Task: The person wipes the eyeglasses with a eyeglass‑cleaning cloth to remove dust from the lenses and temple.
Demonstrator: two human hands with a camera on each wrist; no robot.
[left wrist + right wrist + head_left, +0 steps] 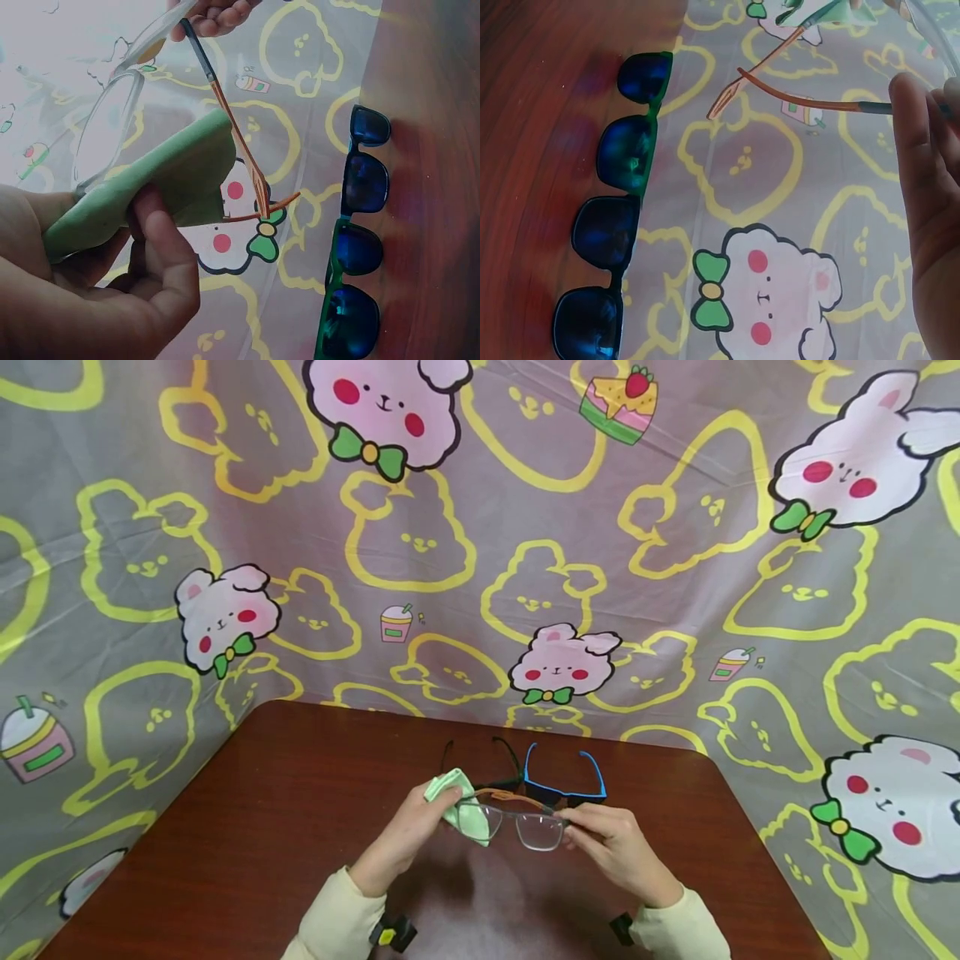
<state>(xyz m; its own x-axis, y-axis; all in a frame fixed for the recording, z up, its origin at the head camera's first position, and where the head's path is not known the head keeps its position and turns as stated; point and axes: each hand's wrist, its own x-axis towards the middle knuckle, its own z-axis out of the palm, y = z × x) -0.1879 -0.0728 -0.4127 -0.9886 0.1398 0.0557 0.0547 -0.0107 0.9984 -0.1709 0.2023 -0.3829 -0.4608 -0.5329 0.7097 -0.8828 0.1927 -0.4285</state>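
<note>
A pair of clear-lens eyeglasses (539,832) with orange-brown temples is held up between both hands above the table. My left hand (411,827) pinches a light green cleaning cloth (472,821) around one lens, thumb on one side and fingers on the other. At the opposite end of the frame, my right hand (617,843) pinches the hinge area between thumb and fingers. In the left wrist view the cloth (161,176) covers part of the near lens, and the temples (241,139) cross beyond it.
Blue-framed sunglasses (564,791) lie on the brown table (300,810) behind the hands. Beside them on the left are dark green-framed sunglasses (510,768), partly hidden by the cloth and eyeglasses. A patterned curtain (450,610) surrounds the table's back and sides.
</note>
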